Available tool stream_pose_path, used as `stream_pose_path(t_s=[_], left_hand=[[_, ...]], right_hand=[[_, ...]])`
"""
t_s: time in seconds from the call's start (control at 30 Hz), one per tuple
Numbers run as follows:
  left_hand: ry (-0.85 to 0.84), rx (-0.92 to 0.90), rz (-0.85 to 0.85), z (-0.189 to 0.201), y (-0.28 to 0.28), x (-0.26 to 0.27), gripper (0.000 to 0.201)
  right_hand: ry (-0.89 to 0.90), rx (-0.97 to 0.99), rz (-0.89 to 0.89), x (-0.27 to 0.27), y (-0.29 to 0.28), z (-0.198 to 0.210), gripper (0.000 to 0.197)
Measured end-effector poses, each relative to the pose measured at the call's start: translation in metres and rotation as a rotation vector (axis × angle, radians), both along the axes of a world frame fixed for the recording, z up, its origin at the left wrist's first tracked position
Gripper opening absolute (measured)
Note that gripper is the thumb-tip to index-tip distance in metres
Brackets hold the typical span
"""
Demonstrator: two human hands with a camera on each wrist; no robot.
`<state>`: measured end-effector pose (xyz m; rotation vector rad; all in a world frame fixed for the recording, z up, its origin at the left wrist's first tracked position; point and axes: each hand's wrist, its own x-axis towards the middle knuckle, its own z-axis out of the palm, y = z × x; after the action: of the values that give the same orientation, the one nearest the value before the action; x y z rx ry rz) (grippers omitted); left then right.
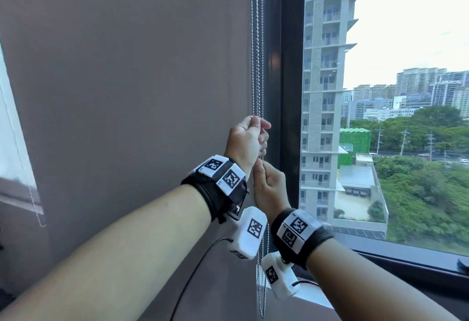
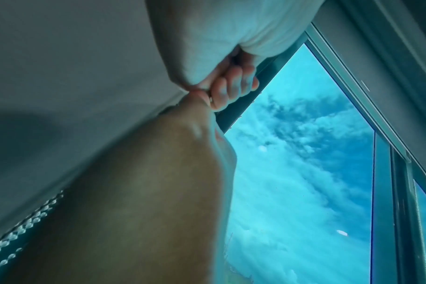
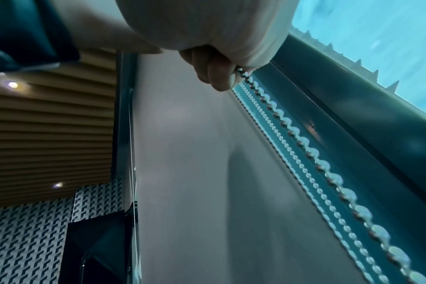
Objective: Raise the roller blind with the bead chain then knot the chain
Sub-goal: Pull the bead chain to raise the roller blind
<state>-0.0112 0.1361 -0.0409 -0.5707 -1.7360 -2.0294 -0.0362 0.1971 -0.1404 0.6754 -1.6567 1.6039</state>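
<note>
The grey-brown roller blind [image 1: 127, 92] hangs down over the left pane. Its silver bead chain [image 1: 256, 54] drops along the blind's right edge beside the dark window frame. My left hand [image 1: 250, 137] grips the chain in a curled fist. Just below it, my right hand [image 1: 267, 183] pinches the same chain. In the right wrist view the right hand's fingers [image 3: 216, 76] close on the chain [image 3: 304, 146], which runs off towards the lower right. In the left wrist view the left hand's fingers [image 2: 231, 86] are curled tight. The chain's lower loop [image 1: 262, 282] dangles under both wrists.
A dark window frame [image 1: 291, 66] stands right of the chain, with uncovered glass and tall buildings beyond. The window sill [image 1: 406, 257] runs along the lower right. A second thin chain [image 1: 38, 209] hangs at the far left. A black cable [image 1: 193, 270] trails from my left wrist.
</note>
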Motion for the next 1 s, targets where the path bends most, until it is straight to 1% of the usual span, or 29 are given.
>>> stream_pose_path(t_s=[0.13,0.23,0.3,0.33,0.37,0.43,0.5,0.57,0.67,0.77,0.83,1.0], left_hand=[[-0.013,0.007,0.086,-0.018,0.003,-0.001,0.039],[-0.018,0.005,0.096,-0.033,-0.002,-0.002,0.039],[-0.029,0.005,0.091,-0.044,-0.007,-0.002,0.039],[-0.032,0.003,0.094,-0.05,-0.009,-0.002,0.039],[-0.03,-0.004,0.103,-0.056,-0.011,-0.001,0.039],[-0.031,-0.032,0.143,-0.071,-0.012,0.001,0.04],[-0.084,-0.048,0.152,-0.088,-0.009,0.003,0.036],[-0.142,-0.053,0.111,-0.105,-0.005,0.009,0.03],[-0.116,-0.047,0.083,-0.13,-0.004,0.012,0.032],[-0.114,-0.027,0.073,-0.145,-0.007,0.006,0.042],[-0.139,-0.024,0.059,-0.146,-0.01,0.003,0.053],[-0.133,-0.069,0.044,-0.143,-0.014,0.008,0.055]], right_hand=[[-0.027,0.067,0.004,0.002,-0.003,-0.017,0.038],[-0.066,0.162,0.063,0.006,0.003,-0.03,0.036],[-0.09,0.23,0.115,0.005,0.011,-0.03,0.024],[-0.101,0.237,0.129,0.005,0.015,-0.026,0.016],[-0.103,0.224,0.129,0.002,0.019,-0.02,0.014],[-0.096,0.163,0.103,-0.004,0.023,0.0,0.023],[-0.125,0.082,0.105,-0.008,0.023,0.025,0.03],[-0.153,0.013,0.158,-0.005,0.018,0.051,0.032],[-0.179,-0.035,0.242,0.006,0.006,0.083,0.029],[-0.27,-0.075,0.317,0.012,-0.007,0.092,0.041],[-0.307,-0.119,0.328,0.014,-0.012,0.089,0.042],[-0.262,-0.14,0.293,0.016,-0.014,0.083,0.044]])
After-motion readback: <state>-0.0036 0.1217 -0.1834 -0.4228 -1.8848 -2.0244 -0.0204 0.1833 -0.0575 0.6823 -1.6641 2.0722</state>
